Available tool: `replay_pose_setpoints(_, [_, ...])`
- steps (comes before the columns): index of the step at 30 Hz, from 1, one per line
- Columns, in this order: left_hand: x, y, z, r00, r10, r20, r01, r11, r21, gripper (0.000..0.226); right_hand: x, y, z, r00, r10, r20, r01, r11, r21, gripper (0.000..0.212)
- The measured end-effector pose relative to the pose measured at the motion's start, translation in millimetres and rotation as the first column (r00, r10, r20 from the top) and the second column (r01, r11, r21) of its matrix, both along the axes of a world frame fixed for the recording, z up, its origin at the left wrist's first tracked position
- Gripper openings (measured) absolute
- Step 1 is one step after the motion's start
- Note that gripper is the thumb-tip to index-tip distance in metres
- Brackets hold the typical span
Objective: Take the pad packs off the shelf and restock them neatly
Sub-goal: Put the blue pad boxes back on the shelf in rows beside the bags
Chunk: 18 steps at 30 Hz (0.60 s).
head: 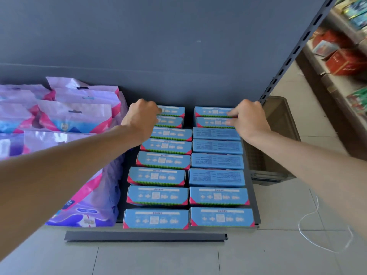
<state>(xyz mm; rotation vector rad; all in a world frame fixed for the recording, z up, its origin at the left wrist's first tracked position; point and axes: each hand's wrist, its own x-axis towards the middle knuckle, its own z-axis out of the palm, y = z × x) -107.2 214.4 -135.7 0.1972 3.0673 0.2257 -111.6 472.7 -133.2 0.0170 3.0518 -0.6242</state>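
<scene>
Blue pad packs with pink corners stand in two columns on the low dark shelf [255, 203]: a left column [158, 195] and a right column [217, 161]. My left hand [142, 118] reaches to the back of the left column, its fingers curled over the left ends of the rearmost packs [174, 112]. At the back of the right column, the fingertips of my right hand [249, 118] lie on the right ends of the two rearmost packs [210, 112]. Some middle packs in the right column show their text side up.
Purple and pink bagged pad packs [79, 108] fill the shelf to the left. A grey plastic crate [278, 135] sits on the floor right of the shelf. A dark metal strip [145, 236] and a white string [309, 215] lie on the tiles. Another stocked shelf [341, 60] stands far right.
</scene>
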Motion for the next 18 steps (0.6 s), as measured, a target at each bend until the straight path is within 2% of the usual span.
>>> replay_pose_setpoints(5, [-3.5,12.2,3.4,0.999,0.035,0.028,-0.036,0.999,0.037,0.026,-0.5,-24.7,4.2,0.998,0.054,-0.012,-0.054,0.998,0.044,0.027])
replay_pose_setpoints(10, [-0.9,13.2,3.1,0.998,-0.06,0.011,0.06,0.998,-0.032,0.023,1.0,-33.6,7.2,0.987,0.156,-0.03,-0.148,0.972,0.181,0.018])
replay_pose_setpoints(12, [2.5,17.2,2.5,0.999,-0.033,0.0,0.033,0.999,0.01,0.021,1.4,-37.3,1.8,0.984,0.173,-0.049,-0.161,0.968,0.193,0.018])
replay_pose_setpoints(16, [11.0,27.4,0.4,0.998,0.07,-0.008,-0.068,0.992,0.105,0.02,2.4,-40.0,-3.5,0.99,0.106,-0.089,-0.091,0.984,0.155,0.016])
replay_pose_setpoints(18, [12.3,29.0,-2.4,0.992,0.123,-0.041,-0.114,0.979,0.17,0.009,2.7,-41.7,-4.3,0.989,0.107,-0.102,-0.09,0.984,0.152,0.015])
